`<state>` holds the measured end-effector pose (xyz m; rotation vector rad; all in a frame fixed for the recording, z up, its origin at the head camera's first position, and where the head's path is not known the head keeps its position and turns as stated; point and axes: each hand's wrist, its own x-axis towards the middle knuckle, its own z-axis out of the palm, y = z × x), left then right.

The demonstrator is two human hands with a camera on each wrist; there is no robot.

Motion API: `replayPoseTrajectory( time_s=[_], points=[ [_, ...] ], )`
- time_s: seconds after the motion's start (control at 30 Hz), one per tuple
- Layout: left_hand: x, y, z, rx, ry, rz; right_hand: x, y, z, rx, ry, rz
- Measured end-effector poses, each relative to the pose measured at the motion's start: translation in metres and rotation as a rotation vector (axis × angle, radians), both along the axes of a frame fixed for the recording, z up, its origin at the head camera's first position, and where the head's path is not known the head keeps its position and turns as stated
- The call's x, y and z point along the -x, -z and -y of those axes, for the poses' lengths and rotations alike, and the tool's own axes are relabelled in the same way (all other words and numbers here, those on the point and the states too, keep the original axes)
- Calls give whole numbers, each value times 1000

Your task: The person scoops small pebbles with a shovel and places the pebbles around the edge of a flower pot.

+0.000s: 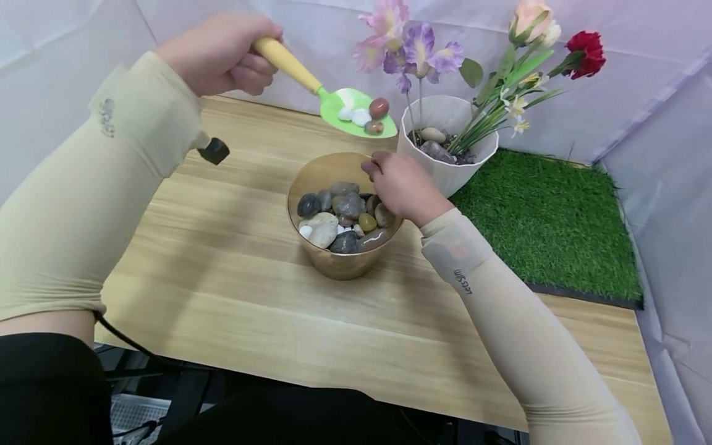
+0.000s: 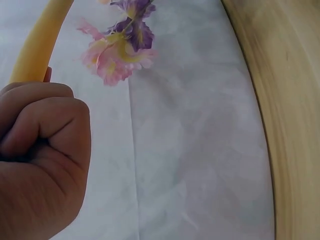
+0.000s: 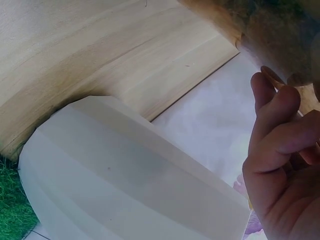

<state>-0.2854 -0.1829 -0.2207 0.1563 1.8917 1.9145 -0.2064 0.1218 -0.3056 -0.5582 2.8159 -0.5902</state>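
Nearest me is the person's dark clothing [image 1: 267, 414], up against the pale, wood-grained tabletop [image 1: 222, 266]. A gold-coloured bowl [image 1: 340, 267], wide at the rim and narrower below, stands upright on it, well filled with smooth stones [image 1: 347, 204]: mostly grey and near-black, with an olive-yellow one, a few white ones and a dark one with a white streak. The right hand [image 1: 408, 188] is at the bowl's far right rim, its fingers bent and pinching the edge.

Above and beyond the bowl, a small trowel [image 1: 331, 111] is held in the air. Its handle is a soft, plain yellow; its bright green, leaf-shaped blade is shallow and comes to a rounded tip. On it sit some white pebbles [image 1: 361, 117] and two glossy reddish-brown stones [image 1: 379, 108] near the tip. The left hand [image 1: 228, 52] has its fingers clamped round the end of the handle.

Just past the right hand stands a ribbed white pot [image 1: 447, 176] with stones inside and pink, purple, peach and red flowers [image 1: 419, 49] rising from it. Green artificial turf [image 1: 562, 228] lies to its right, and white cloth [image 1: 311, 37] hangs behind everything.
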Motion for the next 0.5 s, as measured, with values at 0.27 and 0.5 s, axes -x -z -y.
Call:
replayPoseTrajectory(
  time_s=[0.27, 0.5],
  points=[
    [29, -1, -48, 26, 38, 42, 0, 3, 7, -18, 10, 6],
    [44, 7, -80, -7, -6, 102, -1, 3, 14, -8, 3, 12]
  ],
)
